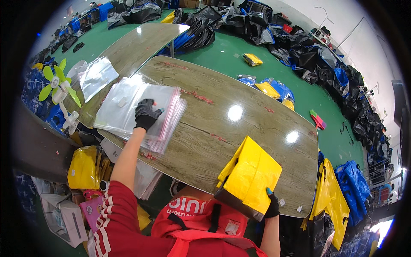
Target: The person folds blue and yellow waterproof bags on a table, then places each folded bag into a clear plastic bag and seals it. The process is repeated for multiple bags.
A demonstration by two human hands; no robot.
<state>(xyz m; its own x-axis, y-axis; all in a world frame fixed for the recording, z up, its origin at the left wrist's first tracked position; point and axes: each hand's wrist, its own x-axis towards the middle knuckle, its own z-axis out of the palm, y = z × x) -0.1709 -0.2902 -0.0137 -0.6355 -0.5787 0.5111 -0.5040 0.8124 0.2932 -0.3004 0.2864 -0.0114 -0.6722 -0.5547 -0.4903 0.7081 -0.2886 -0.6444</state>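
Note:
My left hand (147, 115), in a dark knitted glove, rests on a stack of clear plastic bags (124, 103) at the left of the table. Its thumb stands apart from the fingers, which lie on the top bag; I see no bag gripped. In my right hand (272, 203), also gloved, is the near right corner of a folded yellow sheet-like bundle (252, 171) with a black underside. The bundle sits tilted over the table's front edge. Its material looks like coated plastic fabric, and the fingers beneath it are partly hidden.
The wood-patterned table (205, 141) meets another table (128, 43) at the far left. A green fan (58, 81) stands at the left edge. Yellow packages (83, 167) lie below it. Yellow and blue sheets (332, 201) hang at the right. Black bundles (308, 60) line the wall.

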